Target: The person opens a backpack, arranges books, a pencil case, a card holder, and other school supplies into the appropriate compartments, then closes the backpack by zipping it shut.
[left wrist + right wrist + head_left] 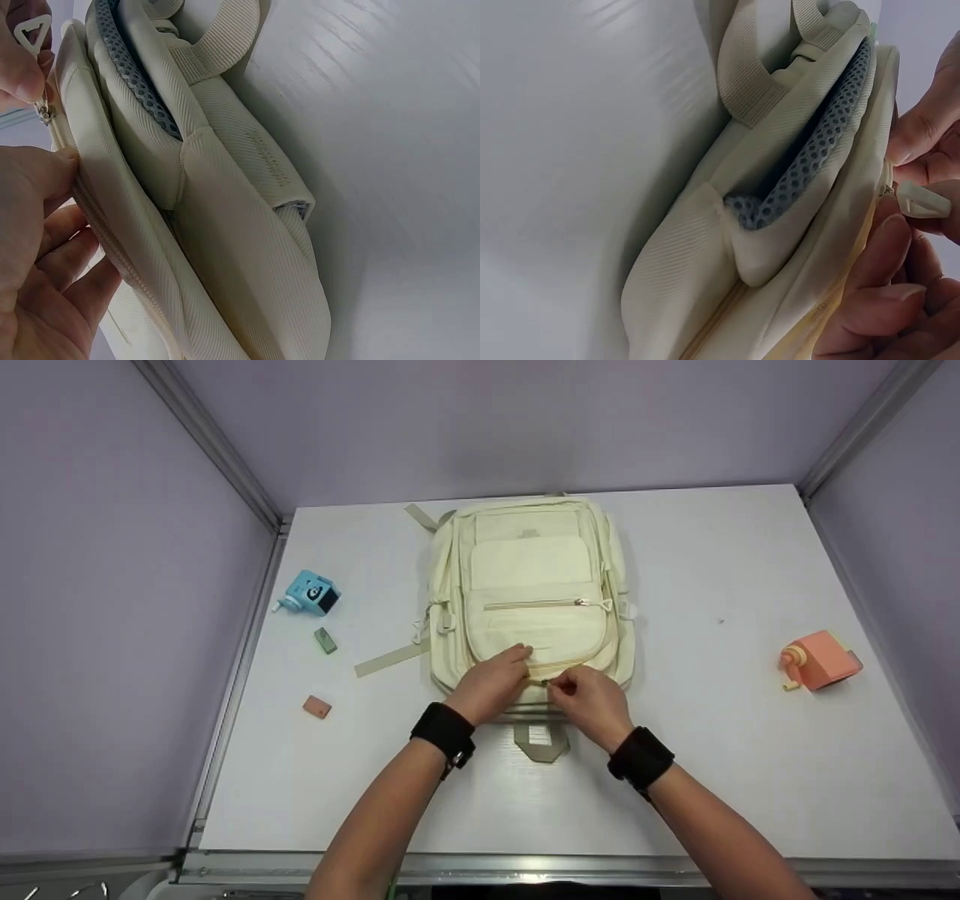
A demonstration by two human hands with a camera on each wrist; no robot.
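A cream backpack (pixel 532 562) lies front side up, its top handle (pixel 541 750) toward the person. My right hand (pixel 592 701) pinches a zipper pull (pixel 924 201) at the near end of the front compartment; the pull has a pale triangular loop. Just left of it, my left hand (pixel 491 686) grips the fabric edge along the zipper (pixel 105 236), thumb on the seam and fingers curled against the front panel. Grey mesh padding (pixel 802 165) shows at the bag's near end. A second zipper (pixel 536 604) crosses the front pocket.
At left on the white table (pixel 465 810) are a blue bottle (pixel 309 592) with a spout, a small green block (pixel 325 640) and a reddish-brown block (pixel 317 706). A coral pump bottle (pixel 821 660) lies at right. Straps (pixel 390 660) stick out leftward. Pale walls enclose three sides.
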